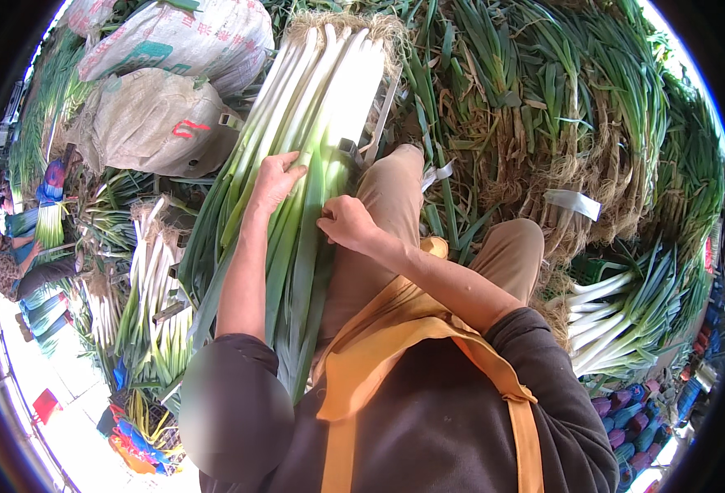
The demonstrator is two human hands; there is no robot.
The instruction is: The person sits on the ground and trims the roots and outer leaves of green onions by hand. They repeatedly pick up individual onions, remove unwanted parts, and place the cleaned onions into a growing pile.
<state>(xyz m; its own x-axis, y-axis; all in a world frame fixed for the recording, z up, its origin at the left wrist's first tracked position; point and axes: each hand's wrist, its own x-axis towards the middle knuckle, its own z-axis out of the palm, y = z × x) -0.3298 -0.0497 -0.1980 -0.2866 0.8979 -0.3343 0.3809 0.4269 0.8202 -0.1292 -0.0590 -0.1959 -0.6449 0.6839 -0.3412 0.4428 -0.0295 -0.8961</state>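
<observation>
A large bunch of long green onions (313, 105) lies in front of me, roots at the far end, white stalks in the middle, green leaves running down beside my leg. My left hand (279, 182) rests on the stalks where white turns green, thumb and forefinger apart. Just to the right, my right hand (345, 219) is at the bunch's right edge with its fingers curled; whether it pinches a leaf or strip is hidden. A dark metal bracket (348, 148) shows beside the stalks, above my right hand.
Stuffed woven sacks (153, 120) stand at the upper left. Untrimmed green onions (523, 123) with dry roots are heaped at right. A cleaned pile (603, 314) lies lower right, more bunches (153, 271) at left. Other people (14, 252) crouch at the far left. Netted bundles (637, 419) lie lower right.
</observation>
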